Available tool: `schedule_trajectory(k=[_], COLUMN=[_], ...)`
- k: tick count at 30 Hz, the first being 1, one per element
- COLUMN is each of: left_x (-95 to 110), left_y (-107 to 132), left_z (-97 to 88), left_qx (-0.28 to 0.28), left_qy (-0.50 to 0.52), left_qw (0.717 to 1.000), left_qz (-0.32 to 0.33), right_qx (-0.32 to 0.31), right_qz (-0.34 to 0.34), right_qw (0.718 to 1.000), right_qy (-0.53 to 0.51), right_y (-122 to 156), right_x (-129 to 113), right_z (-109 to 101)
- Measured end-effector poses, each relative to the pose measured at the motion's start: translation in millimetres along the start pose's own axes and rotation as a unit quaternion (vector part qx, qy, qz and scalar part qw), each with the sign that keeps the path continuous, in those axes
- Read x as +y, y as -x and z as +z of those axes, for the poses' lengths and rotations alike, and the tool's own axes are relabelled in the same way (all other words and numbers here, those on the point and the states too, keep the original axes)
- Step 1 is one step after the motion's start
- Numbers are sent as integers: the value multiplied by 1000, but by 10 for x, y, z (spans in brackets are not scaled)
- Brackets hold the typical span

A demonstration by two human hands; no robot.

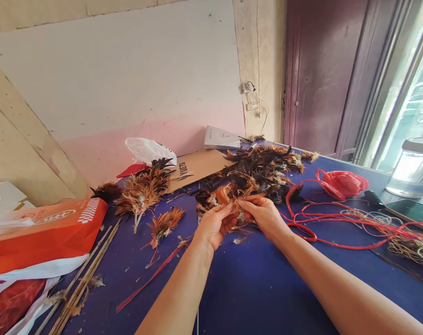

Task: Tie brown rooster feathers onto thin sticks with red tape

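My left hand (216, 223) and my right hand (262, 215) meet over the near edge of a large pile of brown and black feathers (263, 170). Both pinch orange-brown feathers (228, 193) between thumb and fingers, and some tips stick out past the right fingers. Left of my hands lies a small feather bundle (166, 223) tied with pinkish-red strip. Farther left rests a bigger feather bunch (142, 190) with short stick ends. A flat red strip (152, 277) runs along the table beside my left forearm.
Thin sticks (88, 274) lie at the left beside an orange-red bag (51, 232). Behind are a cardboard sheet (197, 168), a white plastic bag (150, 150) and a white box (221, 137). Red cord (309, 235), a red strip roll (346, 184) and a clear jar (412, 170) occupy the right.
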State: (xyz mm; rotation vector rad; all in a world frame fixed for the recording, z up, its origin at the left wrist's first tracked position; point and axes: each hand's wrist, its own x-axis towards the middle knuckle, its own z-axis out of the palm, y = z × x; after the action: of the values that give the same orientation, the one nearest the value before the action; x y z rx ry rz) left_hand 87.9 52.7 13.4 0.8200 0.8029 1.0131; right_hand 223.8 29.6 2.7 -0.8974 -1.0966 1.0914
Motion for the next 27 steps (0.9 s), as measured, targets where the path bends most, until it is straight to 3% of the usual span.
schedule_trajectory(k=[4,7,14,22,27], left_x=[158,214,85,25,15], left_y=[34,55,82,62,64], left_z=[-104,-155,-65,-74,-87], left_qx=[8,-5,-73,-89,-83], left_qy=[-146,-203,-231,-198,-215], left_qw=[987,976,970,975,972], left_qz=[67,75,2,-37,-40], right_qx=[1,-26,-66,-71,-79], right_qz=[14,24,42,6,-54], right_qw=[1000,999,993,986,968], right_qy=[9,25,86,149,234], right_y=[-20,-14,18,27,-10], right_x=[-78,-112,-85,-78,-22], right_z=[-70,-95,-72,-52,-85])
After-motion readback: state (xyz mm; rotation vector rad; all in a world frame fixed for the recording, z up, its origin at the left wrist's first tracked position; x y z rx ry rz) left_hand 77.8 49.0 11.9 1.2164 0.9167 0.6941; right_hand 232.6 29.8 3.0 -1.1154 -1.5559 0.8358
